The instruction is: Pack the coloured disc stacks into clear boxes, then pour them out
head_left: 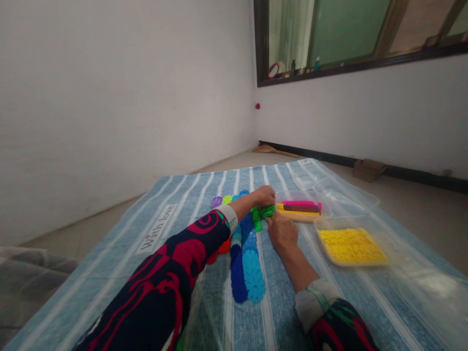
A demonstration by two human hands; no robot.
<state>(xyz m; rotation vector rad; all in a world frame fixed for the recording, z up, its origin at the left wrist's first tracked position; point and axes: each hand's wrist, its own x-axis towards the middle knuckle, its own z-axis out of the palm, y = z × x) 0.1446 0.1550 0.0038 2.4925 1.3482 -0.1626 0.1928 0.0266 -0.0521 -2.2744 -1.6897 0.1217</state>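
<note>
Green notched plastic discs (268,211) are bunched between my two hands. My left hand (264,196) reaches across from the left and is closed at their far side, fingertips partly hidden. From the near side, my right hand (283,231) is closed with its thumb and finger against the same discs. Just left of them lies another short green row (256,219). Overlapping rows of dark blue discs (239,282) and light blue discs (253,277) run towards me on the cloth. Orange-red discs (224,246) show partly from behind my left sleeve.
Right of my hands stands a clear box (327,208) with pink, brown, yellow and orange rows. A nearer clear tub (319,234) holds yellow discs (353,246). Clear lids (345,195) lie behind. Purple discs (216,202) sit beyond my left forearm on the striped tablecloth (120,292).
</note>
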